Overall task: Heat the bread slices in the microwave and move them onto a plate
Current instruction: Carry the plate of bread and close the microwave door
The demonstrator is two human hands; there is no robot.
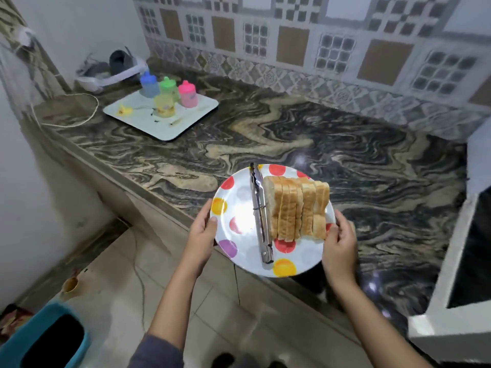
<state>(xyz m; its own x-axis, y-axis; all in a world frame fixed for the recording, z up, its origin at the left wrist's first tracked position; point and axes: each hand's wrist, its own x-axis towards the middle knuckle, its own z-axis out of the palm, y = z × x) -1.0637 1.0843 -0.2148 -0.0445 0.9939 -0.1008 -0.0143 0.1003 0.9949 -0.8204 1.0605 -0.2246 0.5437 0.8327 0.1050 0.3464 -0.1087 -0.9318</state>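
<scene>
The marbled desk [345, 155] fills most of the view and stretches from both grips to a tiled wall. A white microwave [449, 282] with a dark front stands on it, to the right of the right grip.

Between the two grips is a round spotted plate [239, 216]. It hangs partly over the desk's front edge, and I cannot tell whether it rests on the desk.

A white tray [148, 126] lies on the desk, well beyond the left grip.

The bread slices [297, 208] stand on edge in a row on the plate. They sit nearer the right grip, with the last slice just beside its thumb.

The left grip [203, 229] holds the plate's left rim, thumb on top and the fingers hidden beneath. The right grip [340, 240] holds the right rim, thumb curled over the edge.

Metal tongs [260, 216] lie on the plate just beside the bread, on the side toward the left grip.

Four small coloured cups [188, 94] stand on the tray.
</scene>
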